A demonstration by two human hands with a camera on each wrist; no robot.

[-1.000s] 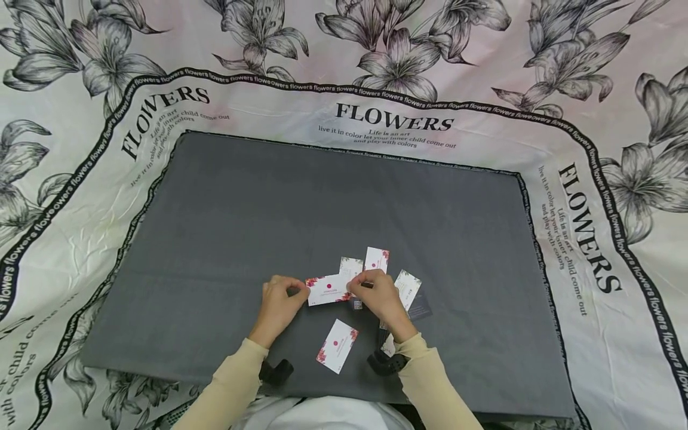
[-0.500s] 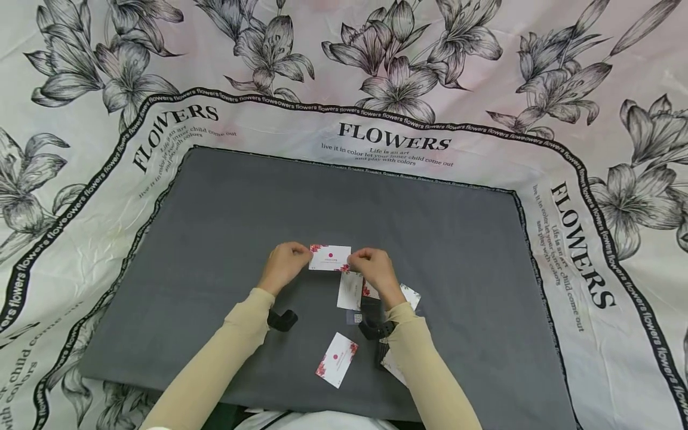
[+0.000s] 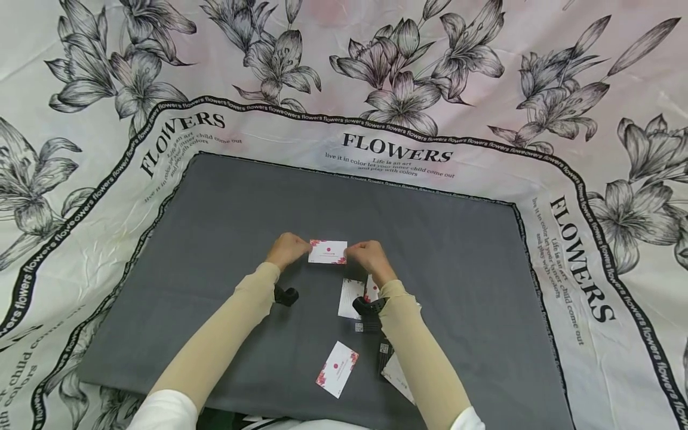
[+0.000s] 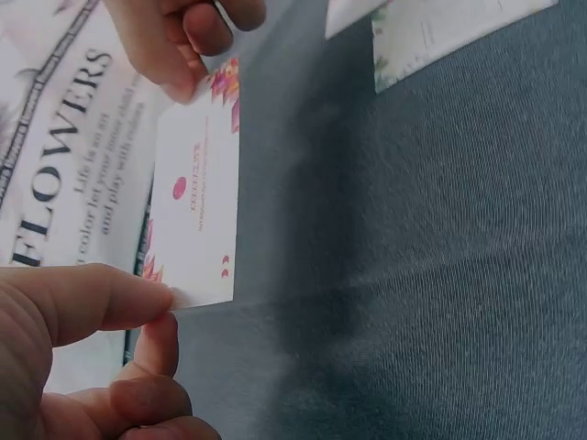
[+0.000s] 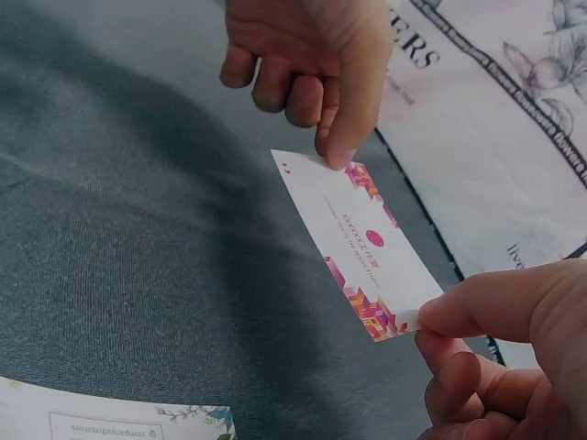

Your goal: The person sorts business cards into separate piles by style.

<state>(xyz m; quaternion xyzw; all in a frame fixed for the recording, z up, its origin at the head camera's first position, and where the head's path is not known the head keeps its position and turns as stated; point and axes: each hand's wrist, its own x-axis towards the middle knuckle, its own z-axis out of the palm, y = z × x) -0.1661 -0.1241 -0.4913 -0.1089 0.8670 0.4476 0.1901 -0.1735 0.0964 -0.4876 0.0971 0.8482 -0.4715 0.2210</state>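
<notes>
A white business card (image 3: 328,252) with red floral corners and a red dot is held level between both hands. My left hand (image 3: 286,249) pinches its left end between thumb and index finger. At the opposite end, the thumb and index finger of my right hand (image 3: 372,258) pinch the card's edge. Both wrist views show the card (image 4: 200,192) raised off the dark cloth, with a shadow below. Nearer the body, a similar business card (image 3: 337,369) lies tilted on the cloth. A pale card (image 3: 350,297) lies just below the right hand.
Several more cards, white and dark, lie partly hidden under the right forearm, among them a white card (image 3: 398,377). The dark grey cloth (image 3: 242,209) is bordered by a white cloth (image 3: 398,156) printed with flowers and lettering.
Both hands have carried the pinched card forward, away from the body and off the loose cards. It has turned from slightly tilted to level. The head view has shifted a little.
</notes>
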